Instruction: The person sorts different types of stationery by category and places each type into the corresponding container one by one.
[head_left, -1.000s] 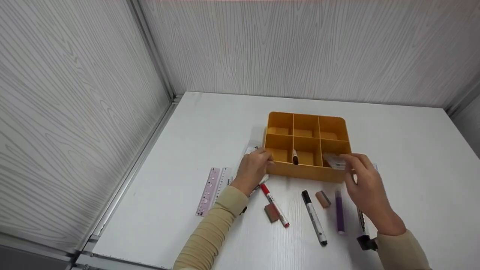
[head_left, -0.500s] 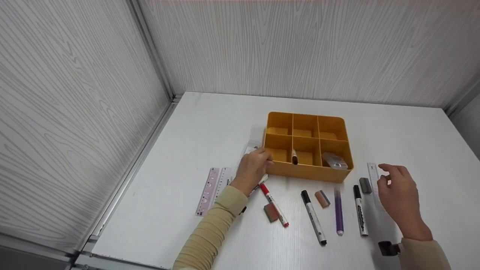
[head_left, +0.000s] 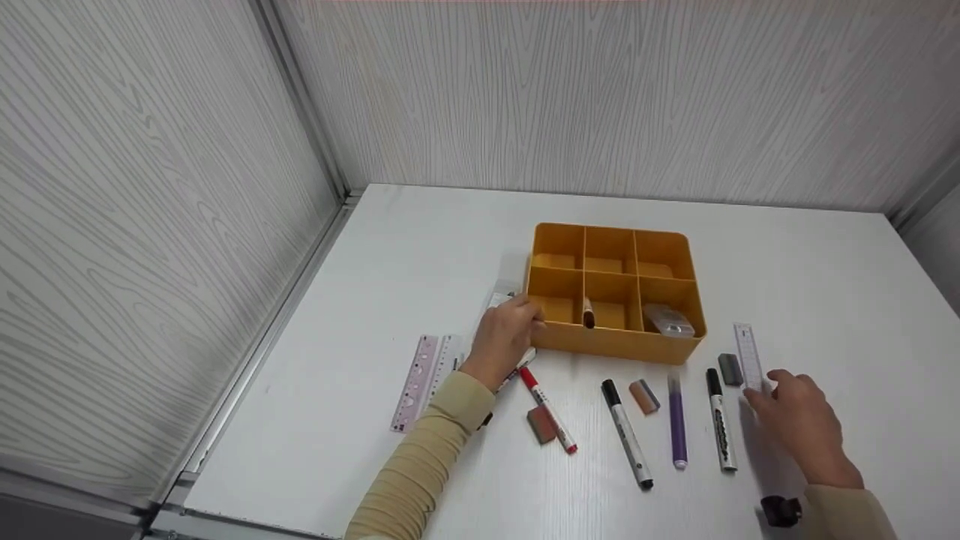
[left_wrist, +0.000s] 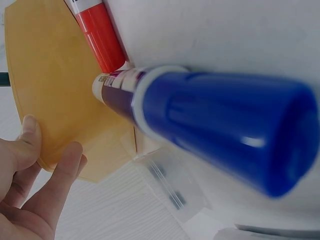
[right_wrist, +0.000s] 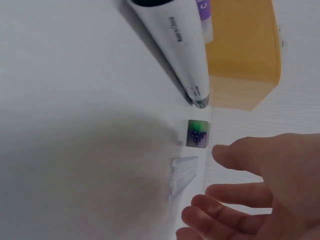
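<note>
In the head view a yellow divided organizer box [head_left: 600, 345] stands on the table. My left hand [head_left: 504, 337] grips its near-left corner, and the left wrist view shows thumb and fingers pinching the rim. My right hand [head_left: 802, 420] is at the near end of a clear ruler [head_left: 748, 356], fingers loosely bent; in the right wrist view nothing sits between them. Whether a fingertip touches the ruler I cannot tell. A transparent plastic case [head_left: 669, 321] lies in the front-right compartment. From the front-middle one a slim dark-ended item [head_left: 589, 313] leans out over the rim.
Left of the right hand lie a dark eraser [head_left: 730, 370], a black-capped marker [head_left: 720, 420], a purple marker [head_left: 678, 424] and an orange eraser [head_left: 644, 397]. A red marker [head_left: 550, 411] touches another eraser [head_left: 541, 425]. A pink ruler [head_left: 415, 382] lies at left.
The right hand has let go of the transparent case in the front-right compartment and moved right, then down to the clear ruler. The left hand has stayed on the box.
</note>
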